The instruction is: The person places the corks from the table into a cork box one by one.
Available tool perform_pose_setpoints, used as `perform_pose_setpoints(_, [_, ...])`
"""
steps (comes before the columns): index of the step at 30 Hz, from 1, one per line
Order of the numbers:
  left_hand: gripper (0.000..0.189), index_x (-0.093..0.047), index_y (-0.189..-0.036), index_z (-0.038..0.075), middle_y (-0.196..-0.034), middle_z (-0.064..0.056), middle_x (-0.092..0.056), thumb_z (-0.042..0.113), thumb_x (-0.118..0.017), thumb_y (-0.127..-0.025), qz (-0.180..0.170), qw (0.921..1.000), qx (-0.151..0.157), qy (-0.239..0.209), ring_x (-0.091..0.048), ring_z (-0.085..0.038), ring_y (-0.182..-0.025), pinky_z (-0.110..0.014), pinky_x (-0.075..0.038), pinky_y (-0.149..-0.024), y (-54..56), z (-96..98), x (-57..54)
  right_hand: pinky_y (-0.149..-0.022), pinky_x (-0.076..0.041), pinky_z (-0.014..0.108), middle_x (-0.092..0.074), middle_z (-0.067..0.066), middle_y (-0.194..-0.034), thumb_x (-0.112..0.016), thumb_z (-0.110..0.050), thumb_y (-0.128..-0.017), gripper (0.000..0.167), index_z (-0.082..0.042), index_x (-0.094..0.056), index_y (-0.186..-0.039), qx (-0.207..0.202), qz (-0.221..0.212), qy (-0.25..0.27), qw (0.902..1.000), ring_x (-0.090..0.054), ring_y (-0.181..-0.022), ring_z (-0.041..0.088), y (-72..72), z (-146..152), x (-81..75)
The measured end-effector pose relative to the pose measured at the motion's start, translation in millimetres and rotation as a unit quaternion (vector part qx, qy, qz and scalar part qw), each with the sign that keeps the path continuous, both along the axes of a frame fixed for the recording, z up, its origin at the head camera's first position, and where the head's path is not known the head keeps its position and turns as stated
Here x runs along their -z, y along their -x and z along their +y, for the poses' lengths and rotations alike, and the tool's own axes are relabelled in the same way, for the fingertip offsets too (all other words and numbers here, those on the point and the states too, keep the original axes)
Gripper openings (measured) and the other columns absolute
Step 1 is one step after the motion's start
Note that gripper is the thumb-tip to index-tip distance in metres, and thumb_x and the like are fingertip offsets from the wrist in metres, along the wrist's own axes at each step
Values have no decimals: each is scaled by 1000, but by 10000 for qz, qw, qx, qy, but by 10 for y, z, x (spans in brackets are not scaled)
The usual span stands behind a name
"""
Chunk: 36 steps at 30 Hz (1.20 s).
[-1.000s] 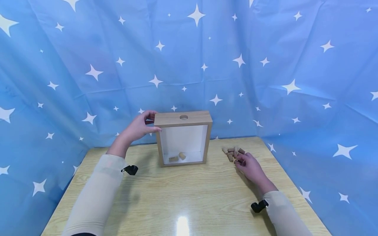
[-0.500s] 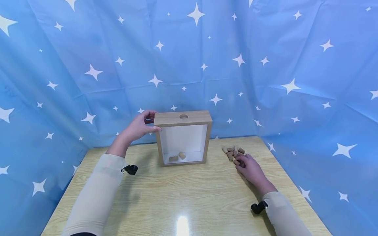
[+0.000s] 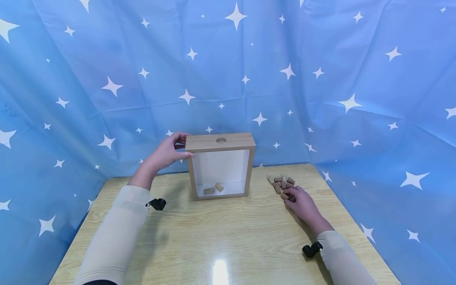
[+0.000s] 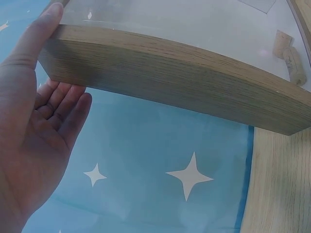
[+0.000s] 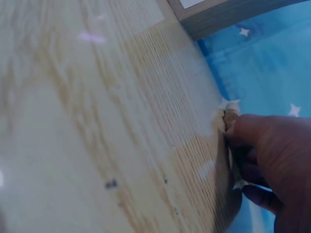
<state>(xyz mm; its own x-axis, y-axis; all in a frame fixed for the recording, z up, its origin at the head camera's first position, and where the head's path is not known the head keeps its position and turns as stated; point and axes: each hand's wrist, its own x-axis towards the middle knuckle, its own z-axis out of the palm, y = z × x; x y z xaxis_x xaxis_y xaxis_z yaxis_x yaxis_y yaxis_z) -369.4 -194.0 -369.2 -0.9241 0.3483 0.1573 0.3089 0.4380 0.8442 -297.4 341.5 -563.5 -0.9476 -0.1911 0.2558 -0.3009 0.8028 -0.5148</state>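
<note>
A wooden shadow box [image 3: 221, 168] with a see-through front and a round hole in its top stands upright on the table. Two corks, one of them a lighter cork [image 3: 219, 187], lie on its floor inside. My left hand [image 3: 167, 152] grips its upper left corner, thumb on the front edge and fingers behind, as the left wrist view also shows with the thumb [image 4: 46, 24]. At the right, my right hand [image 3: 303, 204] pinches a cork [image 3: 284, 196] between thumb and fingers, low over the tabletop. Several more corks [image 3: 277, 189] lie loosely heaped just beyond those fingertips.
The light wood-grain table [image 3: 213, 229] ends at a back edge right behind the box and the cork heap. A blue curtain [image 3: 221, 59] with white stars hangs behind and on both sides.
Between a second and half a second ago, my right hand drew slightly back from the heap with a cork in its fingertips. It has stayed there since; the left hand and box hold still.
</note>
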Motion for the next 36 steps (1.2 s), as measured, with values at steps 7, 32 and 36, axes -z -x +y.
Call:
perform_pose_setpoints(7, [73, -50, -156, 7, -146, -17, -59, 19, -91, -96, -45, 10000, -13, 17, -57, -37, -138, -53, -58, -102, 4, 0, -9, -70, -46, 35, -57, 10, -103, -70, 2, -98, 34, -1, -76, -131, 67, -63, 575, 9983, -53, -82, 21, 15, -18, 1])
perform_pose_setpoints(32, [71, -50, -156, 8, -146, -16, -58, 17, -89, -97, -76, 9999, -16, -140, -56, -37, -138, -52, -58, -100, -6, -4, 16, -79, -60, 25, -64, 7, -109, -76, 6, -98, 29, -5, -78, -125, -547, 609, 1670, 9826, -68, -92, 18, 38, -427, -476])
perform_pose_setpoints(36, [70, -51, -155, 9, -146, -16, -58, 18, -89, -97, -88, 9999, -32, -126, -56, -36, -138, -52, -58, -100, -8, -4, 15, -78, -62, 25, -66, 9, -113, -76, 6, -99, 30, -6, -76, -126, -647, 565, 1709, 9815, -72, -96, 23, 58, -479, -550])
